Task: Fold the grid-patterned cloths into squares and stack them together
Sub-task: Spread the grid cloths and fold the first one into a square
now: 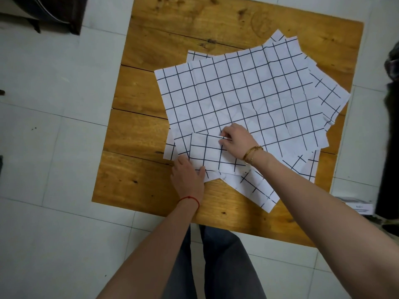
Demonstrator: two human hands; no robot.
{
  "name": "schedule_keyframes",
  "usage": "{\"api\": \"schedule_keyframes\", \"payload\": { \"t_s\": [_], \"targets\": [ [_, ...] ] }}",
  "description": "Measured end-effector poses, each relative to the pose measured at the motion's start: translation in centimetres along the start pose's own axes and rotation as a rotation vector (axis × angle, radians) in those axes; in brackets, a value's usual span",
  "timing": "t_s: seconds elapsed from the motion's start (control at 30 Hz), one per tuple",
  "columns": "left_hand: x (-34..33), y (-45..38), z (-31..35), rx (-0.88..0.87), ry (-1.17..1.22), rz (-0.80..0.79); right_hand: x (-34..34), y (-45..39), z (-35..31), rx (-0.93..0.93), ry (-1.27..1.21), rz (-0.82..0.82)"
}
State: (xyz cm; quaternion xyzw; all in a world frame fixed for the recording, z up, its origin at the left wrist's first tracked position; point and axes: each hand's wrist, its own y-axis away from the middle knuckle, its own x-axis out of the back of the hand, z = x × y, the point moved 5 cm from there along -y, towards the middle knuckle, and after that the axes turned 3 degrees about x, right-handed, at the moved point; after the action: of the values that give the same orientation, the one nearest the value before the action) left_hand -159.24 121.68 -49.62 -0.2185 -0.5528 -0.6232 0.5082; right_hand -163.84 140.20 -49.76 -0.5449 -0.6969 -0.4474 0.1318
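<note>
Several white cloths with a dark grid lie fanned in a loose pile [244,93] on the wooden table [151,50], mostly on its right half. On the pile's near edge lies a small folded cloth [205,152]. My right hand [235,141] pinches the folded cloth's far right edge with curled fingers. My left hand [187,178] rests on the near left corner of the folded cloth, with the thumb lying on the fabric.
The table stands on a pale tiled floor [54,104]. A dark piece of furniture [54,11] is at the top left. Dark objects [390,126] and a white box [358,206] sit beyond the table's right edge. My legs [216,266] are at the near edge.
</note>
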Motion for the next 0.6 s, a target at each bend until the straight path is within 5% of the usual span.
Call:
{"api": "schedule_keyframes", "payload": {
  "t_s": [0.3, 0.6],
  "targets": [
    [0.7, -0.4, -0.8, 0.312, 0.775, -0.232, 0.9, 1.8, -1.3, -0.222, -0.767, 0.028],
    [3.2, -1.6, -2.7, 0.28, 1.083, -0.462, -1.9, 4.3, -5.0, -0.368, -1.173, 0.062]
  ]
}}
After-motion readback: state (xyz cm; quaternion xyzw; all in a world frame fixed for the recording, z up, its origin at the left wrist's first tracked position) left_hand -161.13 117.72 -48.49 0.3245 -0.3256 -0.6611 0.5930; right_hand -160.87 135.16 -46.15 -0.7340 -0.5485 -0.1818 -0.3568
